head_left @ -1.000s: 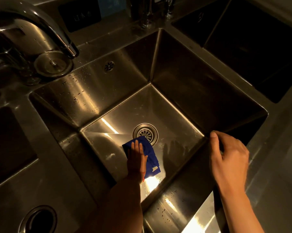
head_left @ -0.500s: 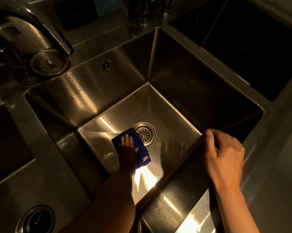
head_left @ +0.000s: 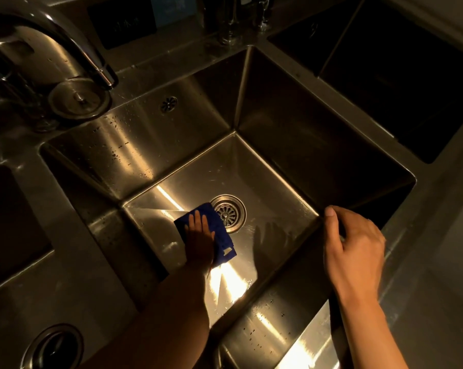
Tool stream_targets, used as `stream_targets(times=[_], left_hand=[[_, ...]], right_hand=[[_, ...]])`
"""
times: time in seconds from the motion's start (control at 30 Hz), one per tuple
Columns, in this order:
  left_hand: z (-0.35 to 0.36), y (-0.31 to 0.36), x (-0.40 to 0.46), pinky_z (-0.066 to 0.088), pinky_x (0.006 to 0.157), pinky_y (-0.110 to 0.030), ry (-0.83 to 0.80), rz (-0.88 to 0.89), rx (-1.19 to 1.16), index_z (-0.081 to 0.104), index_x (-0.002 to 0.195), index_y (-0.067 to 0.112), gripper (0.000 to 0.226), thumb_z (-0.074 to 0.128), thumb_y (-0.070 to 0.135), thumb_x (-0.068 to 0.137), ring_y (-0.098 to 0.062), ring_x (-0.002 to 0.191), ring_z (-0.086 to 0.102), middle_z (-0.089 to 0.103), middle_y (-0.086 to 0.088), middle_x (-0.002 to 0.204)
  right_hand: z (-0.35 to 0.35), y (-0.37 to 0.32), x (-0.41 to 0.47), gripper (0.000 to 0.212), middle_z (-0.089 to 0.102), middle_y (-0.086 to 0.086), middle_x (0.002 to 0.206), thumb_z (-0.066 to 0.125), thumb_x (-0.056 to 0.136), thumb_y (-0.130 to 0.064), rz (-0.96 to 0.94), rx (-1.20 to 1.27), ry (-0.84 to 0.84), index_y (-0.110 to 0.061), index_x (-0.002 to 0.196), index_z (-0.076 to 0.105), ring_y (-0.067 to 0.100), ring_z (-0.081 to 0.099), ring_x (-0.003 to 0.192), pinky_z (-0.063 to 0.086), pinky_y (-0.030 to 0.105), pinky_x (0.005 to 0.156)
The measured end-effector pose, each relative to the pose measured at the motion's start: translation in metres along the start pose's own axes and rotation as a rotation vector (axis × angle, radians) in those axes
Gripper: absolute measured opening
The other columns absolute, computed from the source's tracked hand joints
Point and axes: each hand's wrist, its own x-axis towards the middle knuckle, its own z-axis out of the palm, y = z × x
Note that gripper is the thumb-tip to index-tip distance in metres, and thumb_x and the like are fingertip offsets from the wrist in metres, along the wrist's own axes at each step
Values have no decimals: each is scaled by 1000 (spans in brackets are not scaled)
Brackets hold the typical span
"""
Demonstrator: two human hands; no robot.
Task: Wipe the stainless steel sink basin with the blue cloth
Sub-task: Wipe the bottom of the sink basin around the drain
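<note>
The deep stainless steel sink basin (head_left: 134, 150) fills the middle of the view, with a round drain (head_left: 229, 213) in its floor. A folded blue cloth (head_left: 222, 235) lies flat on the basin floor just left of the drain, its upper corner touching the drain's rim. My left hand (head_left: 199, 241) presses down on the cloth with straight fingers, the arm reaching down into the basin. My right hand (head_left: 355, 246) rests on the basin's near right rim, thumb on the edge and fingers loosely bent over it.
A curved faucet (head_left: 73, 51) arches over the basin's back left corner above a round metal lid (head_left: 78, 98). An overflow hole (head_left: 168, 104) sits in the back wall. Dark basins lie at the upper right (head_left: 400, 75) and left (head_left: 9, 225). A round opening (head_left: 52, 347) sits at bottom left.
My left hand has slid the blue cloth leftward and away across the basin floor, from in front of the drain to its left side. My right hand has stayed on the rim.
</note>
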Motion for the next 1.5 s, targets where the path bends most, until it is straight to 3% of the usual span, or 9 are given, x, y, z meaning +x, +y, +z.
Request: stream_targets(times=[0.17,0.33,0.5,0.7,0.83,0.93,1.07,1.2,1.5], left_hand=[[21,-12,16,50,86,-55,-52,21,-68,67,113,-8,65,91,20,59,-43,108,63,62,-30,119],[12,-4,0,14,118,-45,-48,-41,-122,18,151,-1,62,41,30,102,-36,146,15,12,-24,157],[40,0,-8,52,83,-55,-89,-52,-153,69,109,-7,66,92,20,53,-44,106,64,64,-28,117],[8,-3,1,6,119,-45,-64,-102,-135,7,153,3,59,27,31,105,-35,148,4,1,-20,159],[5,-17,25,48,83,-60,65,-40,-136,66,111,-13,61,89,9,59,-50,107,61,60,-35,119],[13,-21,31,52,72,-59,11,-24,-228,71,100,-12,44,84,6,62,-48,95,66,66,-34,108],[10,-19,23,47,89,-59,-5,-48,-208,62,118,-12,41,69,6,81,-48,116,56,55,-33,127],[9,-18,17,8,119,-41,-66,-125,-118,10,153,3,55,26,26,105,-31,148,3,2,-18,160],[-8,-26,40,8,118,-43,-79,-57,-131,13,152,2,58,35,24,103,-31,148,5,3,-19,159]], right_hand=[[1,1,0,50,69,12,98,33,94,-42,8,4,-2,-7,104,68,27,60,95,41,53,92],[0,0,0,49,69,12,98,34,94,-42,12,-11,-4,-7,104,67,28,59,95,41,52,93],[-1,-1,0,48,68,12,97,34,93,-42,21,1,-5,-8,104,67,28,59,95,40,52,94],[-2,-1,-1,47,68,12,96,35,93,-40,12,2,-1,-7,103,67,28,59,94,40,52,93],[-1,-1,0,48,69,12,97,34,93,-41,18,3,-5,-8,103,68,28,59,95,39,51,95],[-1,0,0,49,69,12,97,34,93,-41,16,-5,-1,-8,103,68,29,60,95,39,51,95],[-1,-1,-1,50,69,12,98,34,93,-42,27,-5,-1,-7,104,68,29,60,96,39,52,96],[-1,-1,-1,49,68,12,98,34,93,-42,26,1,-3,-8,104,67,29,60,96,38,51,96],[-2,-1,0,50,68,13,98,33,93,-42,8,1,-15,-7,104,67,29,60,95,40,53,93]])
